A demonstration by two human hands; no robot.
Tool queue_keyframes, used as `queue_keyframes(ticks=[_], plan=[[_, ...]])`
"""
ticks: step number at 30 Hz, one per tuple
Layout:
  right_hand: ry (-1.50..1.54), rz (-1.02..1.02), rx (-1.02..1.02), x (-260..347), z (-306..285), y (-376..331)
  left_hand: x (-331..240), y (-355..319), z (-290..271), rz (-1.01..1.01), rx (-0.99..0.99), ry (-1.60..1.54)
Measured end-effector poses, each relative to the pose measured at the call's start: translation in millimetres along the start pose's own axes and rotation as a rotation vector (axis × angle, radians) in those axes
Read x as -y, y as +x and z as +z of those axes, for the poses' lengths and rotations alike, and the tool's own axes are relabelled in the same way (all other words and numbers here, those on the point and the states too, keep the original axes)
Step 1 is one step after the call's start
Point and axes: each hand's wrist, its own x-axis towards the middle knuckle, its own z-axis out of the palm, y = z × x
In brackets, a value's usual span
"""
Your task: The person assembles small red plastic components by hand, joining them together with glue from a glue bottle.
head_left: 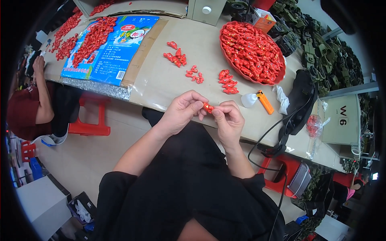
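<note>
Between my two hands, just over the table's near edge, is a small glossy red figurine [208, 107] with a few gold marks. My left hand [185, 109] pinches one end of it between thumb and fingers. The thumb and curled fingers of my right hand [228, 119] grip its other end. Just beyond, on the table, lie loose red figurines [175, 58] in small groups, and a short row of them [228, 82] sits to the right. A red scalloped tray [222, 42] heaped with the same figurines stands farther right. Fingers partly hide the held piece.
An orange cutter-like tool [265, 102], a small white bottle [249, 100] and crumpled tissue [281, 99] lie right of my hands. Beyond them are a black bag [299, 102] and cable. Flattened blue cardboard [120, 52] bears more figurines at left. Another person [30, 104] sits far left.
</note>
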Motion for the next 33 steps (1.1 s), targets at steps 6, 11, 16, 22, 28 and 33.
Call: queue_keyframes(ticks=[6, 11, 16, 22, 28, 33], plan=[[0.026, 0.044, -0.017, -1.8, 0.4, 1.2, 1.7, -0.1, 2.4, 0.036, -0.052, 0.086], [-0.003, 0.061, -0.013, -1.5, -0.2, 2.4, 2.6, -0.7, 3.6, 0.013, -0.101, 0.092], [-0.011, 0.075, -0.003, 1.8, -2.3, 4.6, -0.3, -3.0, 3.9, -0.016, -0.073, 0.113], [-0.206, 0.01, 0.157, 7.6, -15.4, 12.1, -1.3, -2.5, 2.2, -0.019, -0.037, 0.093], [-0.324, -0.028, 0.17, 12.1, -14.4, 13.9, -1.4, -0.9, 0.2, -0.024, -0.032, 0.097], [-0.541, -0.296, 0.194, 16.1, -15.0, 17.0, -1.6, -1.1, 1.3, -0.045, -0.054, 0.128]])
